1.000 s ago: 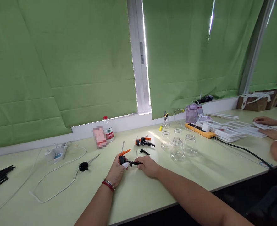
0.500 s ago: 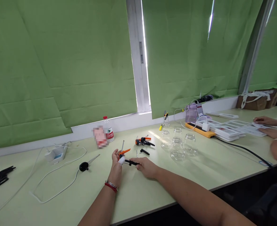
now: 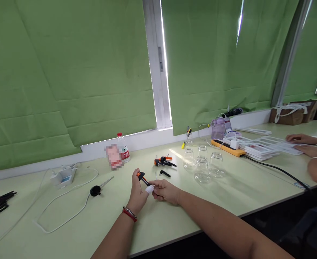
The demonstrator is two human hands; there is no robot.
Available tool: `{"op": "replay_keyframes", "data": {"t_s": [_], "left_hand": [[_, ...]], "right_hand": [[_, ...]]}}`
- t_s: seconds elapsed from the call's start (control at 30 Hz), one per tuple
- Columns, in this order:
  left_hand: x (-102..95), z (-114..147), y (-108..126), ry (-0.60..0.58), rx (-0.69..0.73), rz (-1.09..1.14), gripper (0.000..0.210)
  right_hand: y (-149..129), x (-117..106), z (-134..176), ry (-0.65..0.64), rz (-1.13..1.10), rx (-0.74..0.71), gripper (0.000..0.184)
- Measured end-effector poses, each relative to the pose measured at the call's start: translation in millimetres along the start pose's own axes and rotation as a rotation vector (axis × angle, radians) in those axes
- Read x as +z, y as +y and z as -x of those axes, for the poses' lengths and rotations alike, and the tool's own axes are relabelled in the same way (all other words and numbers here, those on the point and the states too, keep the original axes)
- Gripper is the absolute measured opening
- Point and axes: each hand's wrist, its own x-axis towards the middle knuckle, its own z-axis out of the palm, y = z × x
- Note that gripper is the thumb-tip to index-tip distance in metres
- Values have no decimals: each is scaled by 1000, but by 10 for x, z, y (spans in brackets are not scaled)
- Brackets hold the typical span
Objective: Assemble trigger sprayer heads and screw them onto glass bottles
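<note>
Head view shows both forearms reaching forward over the pale green desk (image 3: pixel 174 223), meeting near its middle. Left hand (image 3: pixel 138 194), with a red band at the wrist, is curled upright with its thumb raised, and it grips a small black-and-orange tool (image 3: pixel 143 178); one fingertip wears a white cover. Right hand (image 3: pixel 166 190) lies knuckles-up just beside it, fingers pinched on the tool's lower black end. The tool is tilted, orange tip up and to the left, held just above the desk.

Behind the hands lie a second orange-and-black tool (image 3: pixel 163 162), a short black part (image 3: pixel 165 174) and a thin metal pin (image 3: pixel 156 175). To the right stand clear glass jars (image 3: pixel 203 167). To the left lie a black-knobbed probe (image 3: pixel 96 189) and a white cable (image 3: pixel 66 212). A water bottle (image 3: pixel 123 148) stands by the window ledge. Another person's hands (image 3: pixel 301 144) rest at the far right near stacked trays (image 3: pixel 258 148).
</note>
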Motion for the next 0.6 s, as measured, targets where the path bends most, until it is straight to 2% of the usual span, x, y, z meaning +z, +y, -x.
{"op": "replay_keyframes", "data": {"t_s": [0.23, 0.6], "left_hand": [[-7, 10, 15, -79, 129, -286, 98], [-1, 5, -13, -178, 248, -596, 119]], "right_hand": [[-7, -7, 14, -39, -140, 49, 35], [86, -45, -17, -27, -118, 45, 43]]}}
